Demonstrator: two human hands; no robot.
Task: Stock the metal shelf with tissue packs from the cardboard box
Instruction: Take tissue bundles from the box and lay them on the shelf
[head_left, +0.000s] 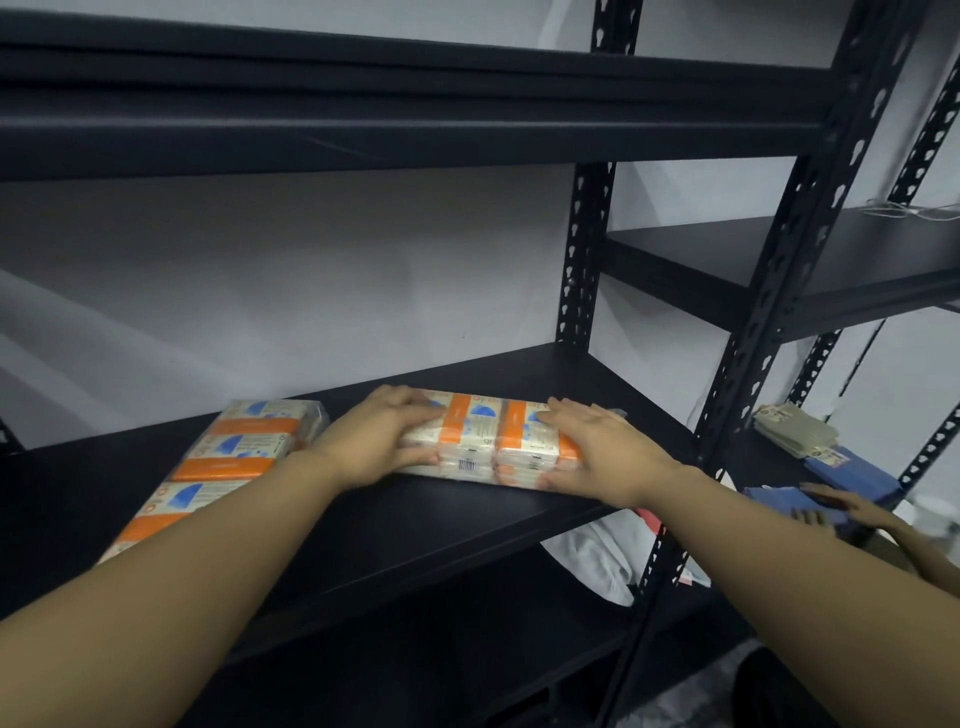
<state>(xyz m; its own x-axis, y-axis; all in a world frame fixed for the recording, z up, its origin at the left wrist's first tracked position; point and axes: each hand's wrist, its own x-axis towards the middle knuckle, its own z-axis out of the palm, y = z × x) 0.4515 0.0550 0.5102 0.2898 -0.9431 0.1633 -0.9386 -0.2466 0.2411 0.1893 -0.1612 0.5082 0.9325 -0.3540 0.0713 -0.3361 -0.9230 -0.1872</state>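
Note:
A white, orange and blue tissue pack (485, 439) lies on the black metal shelf (467, 525), near its right end. My left hand (382, 436) grips the pack's left end, fingers over the top and thumb on the front side. My right hand (597, 449) grips its right end the same way. A second, longer tissue pack (228, 457) lies on the same shelf to the left, partly behind my left forearm. The cardboard box is not in view.
An upright post (769, 322) stands right of the pack. Beyond it, another person's hand (852, 506) rests on folded blue cloth (852, 475) beside beige paper packs (792, 428) on a neighbouring shelf. White fabric (597, 561) lies on the level below.

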